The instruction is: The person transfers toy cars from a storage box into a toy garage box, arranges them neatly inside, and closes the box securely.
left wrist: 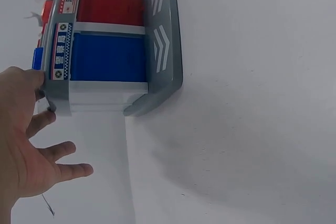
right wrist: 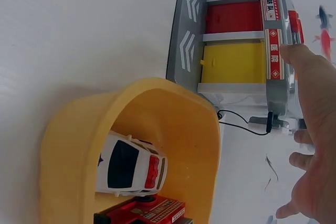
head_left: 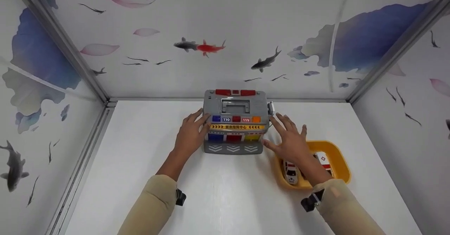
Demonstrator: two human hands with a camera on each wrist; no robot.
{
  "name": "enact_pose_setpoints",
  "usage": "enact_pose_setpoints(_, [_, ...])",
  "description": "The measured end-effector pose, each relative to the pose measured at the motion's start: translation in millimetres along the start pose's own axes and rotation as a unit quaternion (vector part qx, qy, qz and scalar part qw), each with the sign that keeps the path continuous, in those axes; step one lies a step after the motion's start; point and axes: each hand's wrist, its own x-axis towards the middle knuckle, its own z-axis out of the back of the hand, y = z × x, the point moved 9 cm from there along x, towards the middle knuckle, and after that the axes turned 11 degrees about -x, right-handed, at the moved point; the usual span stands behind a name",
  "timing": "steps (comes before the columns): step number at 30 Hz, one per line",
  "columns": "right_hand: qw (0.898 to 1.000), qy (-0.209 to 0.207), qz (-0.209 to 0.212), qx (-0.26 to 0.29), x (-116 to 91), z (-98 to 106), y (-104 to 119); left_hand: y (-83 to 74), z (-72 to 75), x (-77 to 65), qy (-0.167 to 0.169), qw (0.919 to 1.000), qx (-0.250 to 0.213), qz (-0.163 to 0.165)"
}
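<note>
A grey toy garage (head_left: 214,147) stands near the back of the white table, a carry handle (head_left: 235,105) on its roof. Blue, red and yellow doors (left wrist: 107,59) line its front, all closed. My left hand (head_left: 190,133) is at the garage's left side, thumb and forefinger at the upper front edge and the other fingers spread. On the opposite side, my right hand (head_left: 292,141) has its fingers spread along the wall. Its thumb overlaps the red-and-white label (right wrist: 274,53) above the yellow door (right wrist: 233,62) in the right wrist view.
A yellow bin (head_left: 346,168) sits right of the garage, partly under my right forearm. Inside lie a white toy car (head_left: 291,173), a white toy ambulance (head_left: 322,159) and a red toy truck (right wrist: 157,211). A black cord (right wrist: 244,128) hangs at the garage's right side. Printed panels (head_left: 225,24) enclose the table.
</note>
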Motion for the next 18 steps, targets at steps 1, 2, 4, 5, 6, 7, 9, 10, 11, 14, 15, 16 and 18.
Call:
enact_pose_setpoints(1, [1.0,-0.004,0.006,0.006,2,1,2,0.3,0.0,0.7,-0.001,1.0,-0.004,0.0])
enact_pose_setpoints(2, [1.0,-0.008,0.012,0.011,4,1,5,0.8,0.0,1.4,-0.002,1.0,-0.009,0.001])
enact_pose_setpoints(4, [0.999,-0.015,0.024,0.023,8,4,9,1.5,0.3,3.0,-0.005,0.9998,-0.021,0.002])
enact_pose_setpoints(5, [0.999,-0.018,0.029,0.03,10,4,10,1.7,0.6,3.7,-0.006,0.9996,-0.028,0.004])
enact_pose_setpoints(6, [0.998,-0.02,0.034,0.038,12,5,12,1.9,0.9,4.5,-0.007,0.9994,-0.034,0.006])
enact_pose_setpoints(7, [0.998,-0.021,0.039,0.046,15,6,13,2.0,1.2,5.3,-0.008,0.9992,-0.039,0.009])
enact_pose_setpoints(9, [0.997,-0.024,0.049,0.057,18,7,16,1.8,1.5,6.6,-0.009,0.9988,-0.045,0.015])
enact_pose_setpoints(10, [0.996,-0.026,0.056,0.061,20,8,18,1.7,1.4,7.2,-0.008,0.9988,-0.046,0.017])
enact_pose_setpoints(11, [0.995,-0.029,0.063,0.064,21,8,19,1.5,1.2,7.4,-0.007,0.9987,-0.046,0.02])
enact_pose_setpoints(14, [0.993,-0.044,0.089,0.068,25,10,25,1.6,0.2,7.0,-0.003,0.9985,-0.048,0.026])
enact_pose_setpoints(15, [0.992,-0.049,0.095,0.069,26,10,27,2.2,-0.2,6.4,-0.002,0.9984,-0.05,0.028])
enact_pose_setpoints(16, [0.991,-0.055,0.101,0.068,26,10,28,3.0,-0.4,5.4,-0.001,0.9981,-0.053,0.031])
enact_pose_setpoints(18, [0.99,-0.064,0.108,0.069,27,10,31,5.6,-0.9,2.7,0.0,0.9978,-0.055,0.037])
